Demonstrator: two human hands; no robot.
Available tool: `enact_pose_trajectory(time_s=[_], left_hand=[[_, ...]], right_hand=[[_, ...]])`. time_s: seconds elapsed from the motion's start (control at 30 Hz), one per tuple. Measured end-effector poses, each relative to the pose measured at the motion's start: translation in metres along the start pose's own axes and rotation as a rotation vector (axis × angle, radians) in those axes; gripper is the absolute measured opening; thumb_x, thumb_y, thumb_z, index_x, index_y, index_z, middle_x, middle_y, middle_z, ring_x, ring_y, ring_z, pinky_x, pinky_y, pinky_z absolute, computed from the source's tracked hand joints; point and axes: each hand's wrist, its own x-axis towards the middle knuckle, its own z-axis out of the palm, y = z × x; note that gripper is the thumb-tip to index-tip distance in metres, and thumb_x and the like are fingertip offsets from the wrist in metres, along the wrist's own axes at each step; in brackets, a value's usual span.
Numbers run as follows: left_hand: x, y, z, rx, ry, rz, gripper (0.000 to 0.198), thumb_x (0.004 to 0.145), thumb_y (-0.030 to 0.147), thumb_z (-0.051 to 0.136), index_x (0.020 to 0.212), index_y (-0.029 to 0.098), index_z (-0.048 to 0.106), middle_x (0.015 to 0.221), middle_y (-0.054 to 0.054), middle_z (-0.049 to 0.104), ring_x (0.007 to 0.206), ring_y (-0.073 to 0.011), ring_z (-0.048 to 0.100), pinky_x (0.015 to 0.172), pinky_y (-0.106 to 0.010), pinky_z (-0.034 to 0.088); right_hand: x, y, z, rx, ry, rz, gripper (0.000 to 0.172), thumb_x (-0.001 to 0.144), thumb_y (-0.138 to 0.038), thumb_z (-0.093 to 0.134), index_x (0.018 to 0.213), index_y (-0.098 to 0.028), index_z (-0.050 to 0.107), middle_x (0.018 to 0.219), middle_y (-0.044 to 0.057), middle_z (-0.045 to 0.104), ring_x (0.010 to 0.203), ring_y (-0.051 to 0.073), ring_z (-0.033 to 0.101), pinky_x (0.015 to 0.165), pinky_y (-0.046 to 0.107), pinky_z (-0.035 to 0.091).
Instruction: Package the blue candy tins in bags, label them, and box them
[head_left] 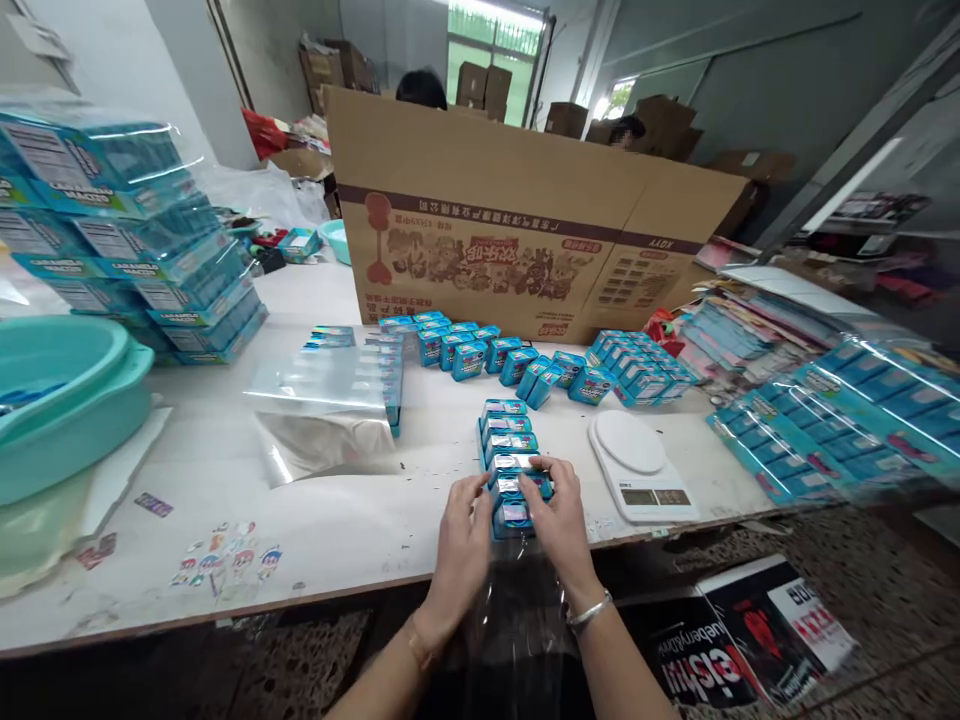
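A row of small blue boxes (507,437) lies on the white table (225,500) in front of me. My left hand (459,545) and my right hand (559,525) press in on the near end of the row from both sides, fingers curled around the nearest boxes. A clear plastic sleeve (517,610) hangs below the table edge between my wrists. More loose blue boxes (517,360) stand further back.
A white kitchen scale (637,465) sits right of my hands. Clear bags (322,415) lie to the left, a teal basin (67,400) and stacked wrapped packs (127,240) at far left. Wrapped packs (840,420) at right. A large cardboard box (525,230) stands behind; other people's heads show behind it.
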Motion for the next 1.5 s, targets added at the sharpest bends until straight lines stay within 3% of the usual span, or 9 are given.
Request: enact_pose_trajectory(time_s=[0.17, 0.4, 0.7, 0.83, 0.93, 1.1, 1.3, 1.4, 1.5], left_hand=[[-0.026, -0.007, 0.016, -0.021, -0.058, -0.018, 0.041, 0.094, 0.04, 0.053, 0.13, 0.022, 0.059, 0.139, -0.011, 0.052, 0.134, -0.0244, 0.044, 0.117, -0.045, 0.029], [-0.022, -0.023, 0.022, -0.08, -0.029, -0.042, 0.045, 0.096, 0.041, 0.049, 0.134, 0.018, 0.057, 0.143, -0.011, 0.049, 0.137, -0.022, 0.043, 0.119, -0.04, 0.028], [-0.011, -0.016, 0.011, 0.18, -0.118, 0.091, 0.057, 0.092, 0.049, 0.048, 0.137, 0.015, 0.054, 0.145, -0.016, 0.052, 0.137, -0.0281, 0.045, 0.117, -0.046, 0.032], [0.006, -0.018, -0.008, 0.26, -0.173, -0.001, 0.053, 0.089, 0.052, 0.047, 0.119, 0.013, 0.067, 0.134, -0.018, 0.062, 0.129, -0.0313, 0.053, 0.115, -0.048, 0.034], [0.01, -0.021, -0.036, 0.292, -0.111, -0.086, 0.051, 0.085, 0.054, 0.055, 0.115, 0.015, 0.068, 0.131, -0.017, 0.065, 0.127, -0.0322, 0.056, 0.111, -0.049, 0.039], [-0.002, -0.014, -0.063, 0.285, -0.079, 0.067, 0.045, 0.085, 0.053, 0.058, 0.115, 0.02, 0.068, 0.124, -0.011, 0.069, 0.122, -0.0278, 0.06, 0.108, -0.047, 0.042], [-0.004, -0.015, -0.017, 0.309, -0.176, 0.189, 0.053, 0.09, 0.05, 0.054, 0.134, 0.022, 0.057, 0.14, -0.013, 0.056, 0.134, -0.0277, 0.049, 0.113, -0.049, 0.036], [-0.011, -0.024, 0.003, 0.343, -0.193, 0.206, 0.055, 0.094, 0.049, 0.047, 0.141, 0.021, 0.05, 0.138, -0.013, 0.055, 0.131, -0.0271, 0.049, 0.112, -0.048, 0.037], [-0.012, -0.025, 0.008, 0.459, -0.137, 0.245, 0.06, 0.092, 0.051, 0.049, 0.143, 0.019, 0.048, 0.136, -0.016, 0.056, 0.128, -0.0304, 0.051, 0.109, -0.051, 0.038]], right_hand=[[0.001, -0.004, 0.003, -0.026, 0.006, 0.013, 0.016, 0.086, -0.025, 0.054, 0.099, -0.021, 0.061, 0.101, 0.008, 0.058, 0.101, 0.026, 0.053, 0.092, 0.045, 0.042], [0.001, -0.004, 0.005, -0.108, 0.012, -0.079, 0.021, 0.087, -0.019, 0.044, 0.102, -0.02, 0.059, 0.101, 0.009, 0.057, 0.101, 0.027, 0.051, 0.092, 0.047, 0.04], [0.0, 0.006, 0.01, 0.038, 0.075, -0.019, 0.023, 0.087, -0.033, 0.053, 0.106, -0.021, 0.058, 0.106, 0.009, 0.057, 0.104, 0.027, 0.053, 0.095, 0.048, 0.043], [0.001, 0.006, 0.008, 0.114, 0.055, 0.029, 0.024, 0.089, -0.036, 0.05, 0.107, -0.021, 0.057, 0.108, 0.009, 0.056, 0.101, 0.025, 0.054, 0.094, 0.046, 0.046], [-0.004, 0.016, -0.008, 0.231, 0.075, 0.162, 0.039, 0.091, -0.046, 0.05, 0.12, -0.021, 0.052, 0.116, 0.011, 0.054, 0.097, 0.022, 0.057, 0.086, 0.041, 0.051], [-0.011, 0.038, -0.03, 0.269, 0.106, 0.257, 0.048, 0.086, -0.055, 0.054, 0.117, -0.019, 0.054, 0.121, 0.014, 0.056, 0.108, 0.026, 0.056, 0.087, 0.041, 0.052], [0.003, 0.035, -0.001, 0.264, -0.051, 0.28, 0.059, 0.073, -0.051, 0.068, 0.119, -0.018, 0.054, 0.117, 0.014, 0.061, 0.102, 0.027, 0.061, 0.086, 0.042, 0.052], [0.008, 0.03, 0.008, 0.247, -0.102, 0.225, 0.046, 0.074, -0.041, 0.065, 0.113, -0.018, 0.058, 0.11, 0.01, 0.064, 0.096, 0.025, 0.062, 0.089, 0.042, 0.05], [0.011, 0.025, 0.009, 0.184, -0.057, 0.14, 0.037, 0.075, -0.035, 0.058, 0.108, -0.019, 0.061, 0.105, 0.01, 0.064, 0.104, 0.027, 0.059, 0.096, 0.044, 0.046]])
